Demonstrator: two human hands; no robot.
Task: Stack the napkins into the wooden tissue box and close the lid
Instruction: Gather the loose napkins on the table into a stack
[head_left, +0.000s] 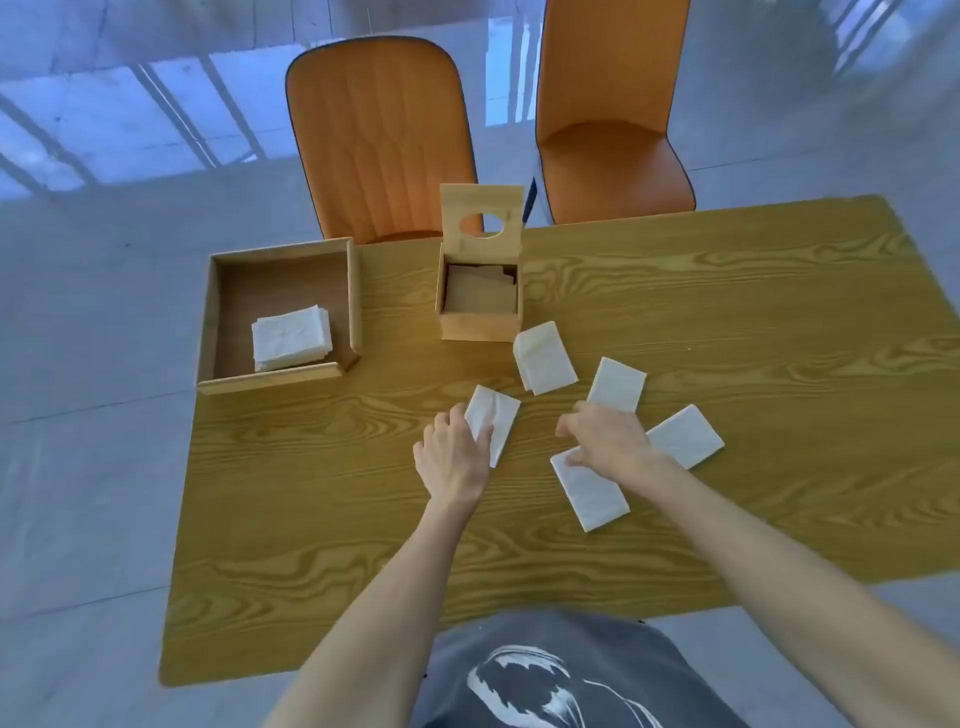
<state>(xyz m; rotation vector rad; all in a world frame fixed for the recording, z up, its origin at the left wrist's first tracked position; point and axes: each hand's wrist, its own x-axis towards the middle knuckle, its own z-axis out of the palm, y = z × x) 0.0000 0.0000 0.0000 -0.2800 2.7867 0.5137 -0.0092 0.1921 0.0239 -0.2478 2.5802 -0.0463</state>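
Note:
The wooden tissue box (479, 325) stands at the table's far middle, its lid (481, 217) with a round hole tipped up and open. Several folded white napkins lie spread in front of it. My left hand (456, 453) rests on one napkin (496, 415), thumb over its near edge. My right hand (605, 437) lies over the spot where three napkins meet: a near one (592, 493), a far one (618, 383) and a right one (688, 441). Another napkin (544, 357) lies just by the box. Whether either hand is gripping is unclear.
A larger open wooden tray (280, 376) sits at the far left of the table with a stack of napkins (291, 338) inside. Two orange chairs (382, 140) stand behind the table. The table (727, 322) edge runs close behind the box.

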